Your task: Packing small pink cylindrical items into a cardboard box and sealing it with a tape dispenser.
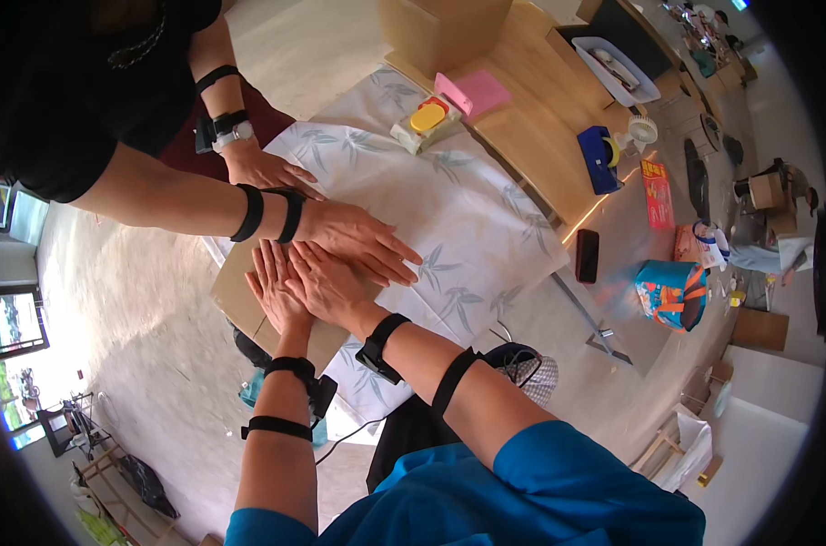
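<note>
- Head view: four hands are being seen in all, two belonging to the wearer and two to a second person in a black top at the upper left.
- The left hand (275,289) is being pressed flat, fingers straight and close together, gripping nothing, on a brown cardboard sheet (236,305) at the near left edge of the table.
- The right hand (329,287) is being laid flat just beside it, fingers extended and only slightly apart, touching the cardboard and the edge of the patterned paper (449,218).
- One of the other person's hands (358,238) is being spread flat over the paper, overlapping the wearer's right fingers; the second one (266,170) is being rested flat further back.
- One white sheet with grey leaf prints is being counted, covering most of the near part of the wooden table (540,136).
- Toward the far edge, one pink pad (475,91), one blue tape dispenser (599,159) and one white tray (618,68) are being seen.
- The cardboard is being largely hidden under the hands and paper, so its full outline cannot be made out.
- Beyond the table's right edge, a black phone-like object (587,256) and a blue bag (672,293) are being seen on the grey floor; the cluttered room behind is being bent by the lens.
</note>
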Motion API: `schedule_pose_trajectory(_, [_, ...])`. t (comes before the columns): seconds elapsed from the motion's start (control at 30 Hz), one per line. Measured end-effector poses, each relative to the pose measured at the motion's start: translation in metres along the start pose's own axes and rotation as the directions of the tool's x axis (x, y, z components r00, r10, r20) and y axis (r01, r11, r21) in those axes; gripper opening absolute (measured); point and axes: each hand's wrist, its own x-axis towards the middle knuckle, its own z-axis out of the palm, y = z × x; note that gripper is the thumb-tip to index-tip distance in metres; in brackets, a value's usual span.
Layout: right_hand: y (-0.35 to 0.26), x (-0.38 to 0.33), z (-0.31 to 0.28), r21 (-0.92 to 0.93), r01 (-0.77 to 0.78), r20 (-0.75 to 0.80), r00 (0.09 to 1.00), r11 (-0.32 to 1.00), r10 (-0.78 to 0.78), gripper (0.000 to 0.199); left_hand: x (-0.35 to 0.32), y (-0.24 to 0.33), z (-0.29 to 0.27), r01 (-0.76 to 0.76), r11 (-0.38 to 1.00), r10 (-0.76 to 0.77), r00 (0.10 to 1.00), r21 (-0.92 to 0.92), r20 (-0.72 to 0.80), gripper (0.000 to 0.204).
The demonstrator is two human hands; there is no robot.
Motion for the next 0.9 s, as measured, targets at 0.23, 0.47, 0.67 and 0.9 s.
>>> schedule_pose_trajectory(0.23, [-0.014, -0.098, -0.037, 0.621, 0.291, -0.476, 0.877, 0.728, 0.055, 0.034, -0.003, -0.003, 0.007, 0.033, 0.996, -0.034, 0.999, 0.081, 0.004, 0.053])
schedule_pose_trajectory(0.47, [0.076, -0.209, 0.0, 0.886, -0.386, -0.062, 0.451, 0.258, 0.89, 0.026, 0.004, 0.007, 0.003, -0.024, 0.999, 0.026, 0.997, 0.028, -0.071, 0.052])
schedule_pose_trajectory(0.67, [0.063, -0.174, 0.026, 0.984, -0.164, 0.019, 0.518, 0.077, 0.855, 0.029, 0.004, -0.001, 0.0, 0.02, 0.999, -0.019, 0.999, 0.03, -0.043, 0.053])
schedule_pose_trajectory(0.9, [0.057, -0.153, 0.046, 0.995, -0.065, 0.093, 0.48, -0.071, 0.872, 0.034, 0.006, -0.009, 0.006, -0.033, 0.999, 0.033, 0.999, 0.014, -0.037, 0.054])
